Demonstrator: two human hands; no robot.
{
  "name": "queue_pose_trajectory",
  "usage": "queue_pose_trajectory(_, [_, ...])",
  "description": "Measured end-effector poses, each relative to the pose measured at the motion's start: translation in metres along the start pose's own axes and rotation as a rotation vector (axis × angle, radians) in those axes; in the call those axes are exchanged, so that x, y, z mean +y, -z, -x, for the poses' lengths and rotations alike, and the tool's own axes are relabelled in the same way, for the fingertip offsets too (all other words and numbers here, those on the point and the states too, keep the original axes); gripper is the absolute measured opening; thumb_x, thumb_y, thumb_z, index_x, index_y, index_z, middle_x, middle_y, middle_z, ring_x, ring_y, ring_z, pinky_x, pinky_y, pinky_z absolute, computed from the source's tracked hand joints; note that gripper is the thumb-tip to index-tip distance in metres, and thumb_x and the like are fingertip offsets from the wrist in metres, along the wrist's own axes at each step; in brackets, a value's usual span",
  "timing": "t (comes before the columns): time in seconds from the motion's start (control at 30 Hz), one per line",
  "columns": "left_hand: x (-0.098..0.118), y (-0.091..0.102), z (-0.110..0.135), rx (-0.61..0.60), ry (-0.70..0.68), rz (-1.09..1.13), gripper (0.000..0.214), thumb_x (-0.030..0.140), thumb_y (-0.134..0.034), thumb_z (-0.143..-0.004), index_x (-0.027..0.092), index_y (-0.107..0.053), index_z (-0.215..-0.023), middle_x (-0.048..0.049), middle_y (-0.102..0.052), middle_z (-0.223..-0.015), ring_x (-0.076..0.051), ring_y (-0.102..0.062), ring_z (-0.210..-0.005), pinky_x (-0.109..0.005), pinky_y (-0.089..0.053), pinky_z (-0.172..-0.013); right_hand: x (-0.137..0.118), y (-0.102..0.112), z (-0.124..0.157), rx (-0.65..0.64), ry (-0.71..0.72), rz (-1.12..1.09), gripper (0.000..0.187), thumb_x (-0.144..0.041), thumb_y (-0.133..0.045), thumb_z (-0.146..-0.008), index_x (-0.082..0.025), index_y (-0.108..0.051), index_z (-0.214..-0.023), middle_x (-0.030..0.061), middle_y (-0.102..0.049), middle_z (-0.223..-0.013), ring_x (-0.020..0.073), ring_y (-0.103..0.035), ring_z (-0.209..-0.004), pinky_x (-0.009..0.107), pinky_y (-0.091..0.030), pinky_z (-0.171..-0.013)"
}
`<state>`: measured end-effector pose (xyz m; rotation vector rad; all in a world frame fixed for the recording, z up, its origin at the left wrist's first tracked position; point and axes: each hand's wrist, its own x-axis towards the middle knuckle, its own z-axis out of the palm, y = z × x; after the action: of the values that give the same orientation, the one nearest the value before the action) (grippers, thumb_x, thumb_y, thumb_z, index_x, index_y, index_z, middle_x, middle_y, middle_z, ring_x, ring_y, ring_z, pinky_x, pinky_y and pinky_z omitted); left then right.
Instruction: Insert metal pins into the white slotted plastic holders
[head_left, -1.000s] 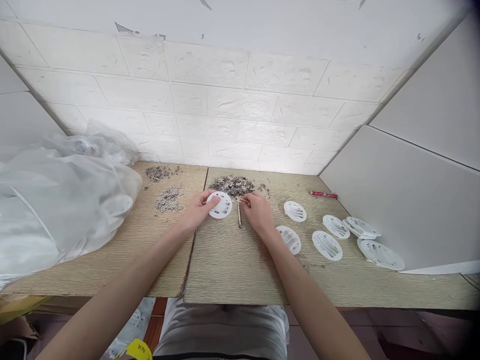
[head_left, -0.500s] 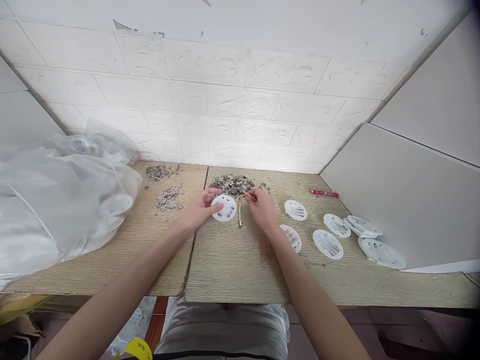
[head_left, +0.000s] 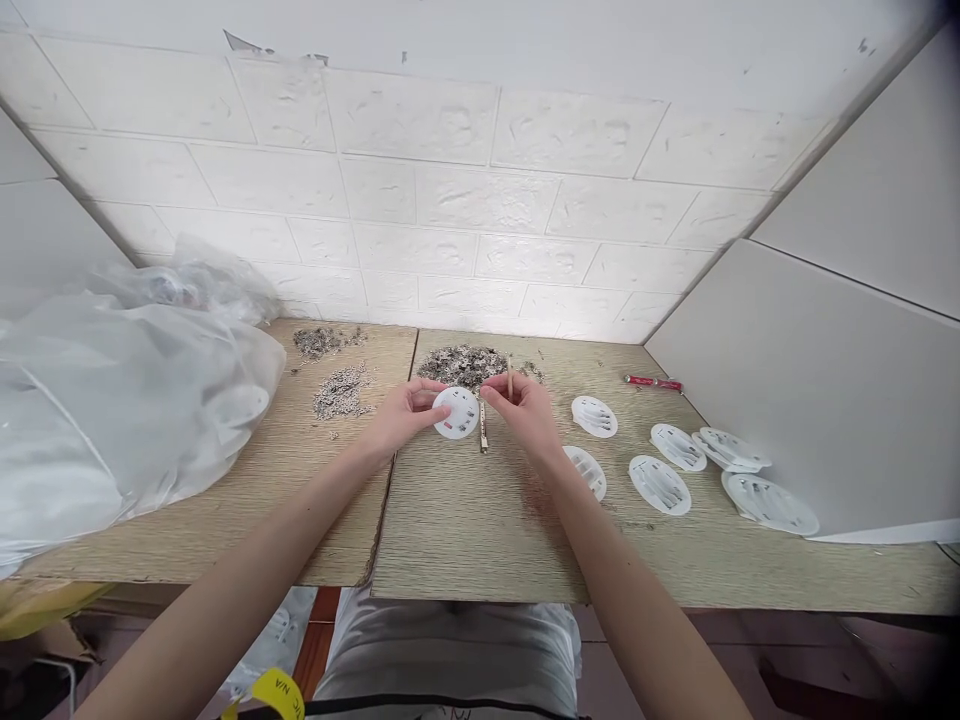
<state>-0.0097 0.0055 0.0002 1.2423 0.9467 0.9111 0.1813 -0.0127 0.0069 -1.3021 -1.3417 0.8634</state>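
My left hand (head_left: 405,415) pinches a round white plastic disc (head_left: 459,408) by its left edge, thumb on top. Small metal bits and a red mark show on the disc's face. Just to the right, my right hand (head_left: 531,412) is closed around a thin tan stick (head_left: 511,376) that points up between its fingers. Its thumb and fingertip meet close to the disc's right edge; whether a tiny part is between them is too small to tell. Below those fingertips a narrow metal strip (head_left: 484,432) lies on the table. A heap of small metal pieces (head_left: 459,364) lies just behind both hands.
Several similar white discs (head_left: 660,485) lie to the right, some overlapping by the side panel. A red pen-like stick (head_left: 652,382) lies behind them. Two smaller piles of metal parts (head_left: 341,392) and a large translucent plastic bag (head_left: 135,400) are at left. A white brick-patterned wall (head_left: 420,200) stands behind.
My right fingertips have moved closer to the disc, and the thin stick has swung from slanting forward to nearly upright. The disc has shifted slightly right in my left hand's hold.
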Motion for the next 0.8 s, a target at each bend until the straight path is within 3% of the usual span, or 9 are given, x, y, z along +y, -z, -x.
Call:
queue_pose_trajectory(0.33, [0.0071,-0.0026,0.0057,0.003,0.026,-0.010,0.058,0.041,-0.082,-0.064,0.017,-0.059,-0.112,-0.0085,-0.075,-0.089,-0.021,-0.069,-0.077,-0.036,-0.053,-0.076,-0.0021,-0.0035,0.0018,-0.055,-0.003,-0.081,0.027,-0.039,-0.073,-0.068,-0.017,-0.067,-0.083,0.0011,-0.061,-0.072,0.0133,-0.052,-0.065,0.027,-0.042,-0.060])
queue_pose_trajectory(0.57, [0.0045,-0.0022,0.0045,-0.004,0.018,-0.130,0.044,0.047,-0.075,-0.070,0.015,-0.070,-0.099,-0.0115,-0.074,-0.093,-0.021,-0.067,-0.080,-0.034,-0.051,-0.074,-0.0024,-0.0044,0.0045,-0.107,0.046,0.033,0.017,-0.032,-0.062,-0.076,-0.017,-0.064,-0.083,-0.0020,-0.051,-0.068,0.0111,-0.043,-0.060,0.025,-0.037,-0.056])
queue_pose_trajectory(0.8, [0.0027,-0.0019,0.0033,0.005,0.040,-0.143,0.042,0.047,-0.074,-0.071,0.014,-0.073,-0.097,-0.0110,-0.074,-0.093,-0.021,-0.066,-0.080,-0.033,-0.049,-0.073,0.0007,-0.0064,0.0043,-0.187,0.123,0.113,0.016,-0.026,-0.059,-0.076,-0.017,-0.064,-0.088,0.0001,-0.057,-0.075,0.0123,-0.048,-0.065,0.026,-0.040,-0.059])
